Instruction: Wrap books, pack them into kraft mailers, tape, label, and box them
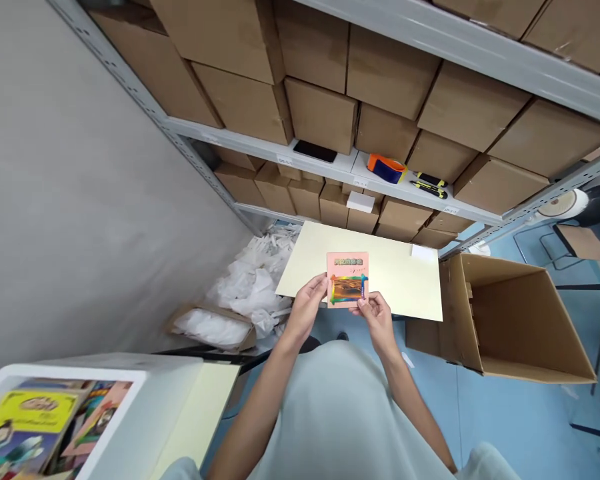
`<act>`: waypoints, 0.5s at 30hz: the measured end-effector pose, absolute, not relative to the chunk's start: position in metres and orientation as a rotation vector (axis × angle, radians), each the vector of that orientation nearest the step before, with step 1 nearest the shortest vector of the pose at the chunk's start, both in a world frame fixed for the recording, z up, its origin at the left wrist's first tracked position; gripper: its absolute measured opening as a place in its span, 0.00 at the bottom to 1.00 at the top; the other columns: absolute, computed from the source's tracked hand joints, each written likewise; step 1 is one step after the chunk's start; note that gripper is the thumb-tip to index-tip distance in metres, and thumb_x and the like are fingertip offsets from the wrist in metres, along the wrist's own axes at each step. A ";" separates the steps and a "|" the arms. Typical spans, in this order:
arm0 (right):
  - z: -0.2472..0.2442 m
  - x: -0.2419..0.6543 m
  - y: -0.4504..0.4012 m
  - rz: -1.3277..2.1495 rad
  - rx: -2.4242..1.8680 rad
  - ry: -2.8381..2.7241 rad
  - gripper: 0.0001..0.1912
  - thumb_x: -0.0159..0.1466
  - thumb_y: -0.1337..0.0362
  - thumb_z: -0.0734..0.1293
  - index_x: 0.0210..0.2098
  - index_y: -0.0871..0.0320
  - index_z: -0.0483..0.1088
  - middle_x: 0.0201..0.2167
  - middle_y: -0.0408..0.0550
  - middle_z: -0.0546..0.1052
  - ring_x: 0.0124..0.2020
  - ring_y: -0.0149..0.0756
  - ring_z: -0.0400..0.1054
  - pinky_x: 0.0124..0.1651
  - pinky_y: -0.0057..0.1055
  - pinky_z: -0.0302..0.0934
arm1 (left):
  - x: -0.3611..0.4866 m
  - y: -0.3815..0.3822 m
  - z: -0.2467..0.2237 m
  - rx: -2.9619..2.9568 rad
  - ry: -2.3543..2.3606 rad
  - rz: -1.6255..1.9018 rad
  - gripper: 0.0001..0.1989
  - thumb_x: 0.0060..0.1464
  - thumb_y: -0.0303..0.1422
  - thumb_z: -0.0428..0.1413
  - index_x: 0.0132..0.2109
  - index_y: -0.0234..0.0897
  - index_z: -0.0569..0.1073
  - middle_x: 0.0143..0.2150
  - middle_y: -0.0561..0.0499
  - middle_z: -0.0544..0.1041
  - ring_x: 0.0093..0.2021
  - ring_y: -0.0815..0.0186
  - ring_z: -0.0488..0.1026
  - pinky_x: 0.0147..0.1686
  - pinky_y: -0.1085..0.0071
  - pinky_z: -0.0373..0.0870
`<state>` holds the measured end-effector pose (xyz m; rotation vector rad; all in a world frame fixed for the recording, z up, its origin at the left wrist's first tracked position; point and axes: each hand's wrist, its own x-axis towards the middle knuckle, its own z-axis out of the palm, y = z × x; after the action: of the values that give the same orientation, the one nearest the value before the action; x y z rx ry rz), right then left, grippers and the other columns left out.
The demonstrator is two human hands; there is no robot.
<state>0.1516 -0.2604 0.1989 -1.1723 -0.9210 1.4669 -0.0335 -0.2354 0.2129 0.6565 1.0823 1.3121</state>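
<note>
A small pink booklet (pixel 347 280) with a colourful framed picture on its cover is held up in front of me, above a cream tabletop (pixel 400 280). My left hand (pixel 307 307) grips its left edge, fingers behind and thumb along the side. At the lower right corner, my right hand (pixel 376 313) pinches it with the thumb on the cover. The booklet looks closed, and its back is hidden from view.
Shelves of cardboard boxes (pixel 320 110) rise behind the table, with a dark phone (pixel 315 151), orange-and-blue tape roll (pixel 386 168) and yellow cutters (pixel 430 189). An open carton (pixel 525 320) stands right. Left are white plastic wrapping (pixel 250 287) and a white bin (pixel 140 407) of booklets (pixel 30 427).
</note>
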 end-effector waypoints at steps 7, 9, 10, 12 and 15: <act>0.190 0.144 -0.217 1.417 -1.195 -0.906 0.26 0.62 0.39 0.79 0.41 0.54 0.74 0.39 0.46 0.84 0.33 0.37 0.81 0.42 0.35 0.79 | -0.033 -0.201 0.206 0.621 1.139 1.234 0.30 0.46 0.54 0.76 0.47 0.37 0.82 0.50 0.42 0.88 0.49 0.55 0.85 0.49 0.64 0.81; 0.192 0.140 -0.205 1.323 -1.278 -0.991 0.27 0.62 0.38 0.78 0.43 0.54 0.76 0.42 0.51 0.85 0.39 0.41 0.82 0.42 0.37 0.79 | -0.040 -0.188 0.204 0.594 1.150 1.228 0.32 0.43 0.55 0.77 0.47 0.37 0.81 0.48 0.42 0.88 0.45 0.55 0.86 0.44 0.64 0.82; 0.194 0.137 -0.199 1.206 -1.344 -1.041 0.27 0.63 0.39 0.77 0.46 0.55 0.77 0.46 0.53 0.85 0.44 0.44 0.82 0.45 0.39 0.79 | -0.043 -0.181 0.204 0.593 1.154 1.230 0.33 0.43 0.56 0.77 0.47 0.36 0.81 0.48 0.41 0.88 0.44 0.55 0.86 0.43 0.64 0.82; 0.202 0.130 -0.189 0.908 -1.449 -1.149 0.25 0.67 0.43 0.75 0.52 0.54 0.79 0.55 0.58 0.84 0.58 0.49 0.79 0.58 0.47 0.77 | -0.049 -0.167 0.203 0.621 1.164 1.259 0.33 0.45 0.55 0.76 0.48 0.36 0.80 0.48 0.40 0.88 0.45 0.54 0.86 0.45 0.62 0.83; 0.216 0.112 -0.178 0.727 -1.456 -1.321 0.22 0.72 0.49 0.71 0.59 0.53 0.79 0.64 0.58 0.81 0.68 0.51 0.73 0.74 0.55 0.65 | -0.054 -0.148 0.206 0.709 1.172 1.330 0.31 0.48 0.56 0.74 0.48 0.37 0.79 0.49 0.39 0.88 0.49 0.52 0.86 0.52 0.58 0.83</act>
<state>0.1119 -0.1783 0.2161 -1.4563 -1.3210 0.7274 -0.0538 -0.1480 0.2064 0.7094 1.1716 1.3297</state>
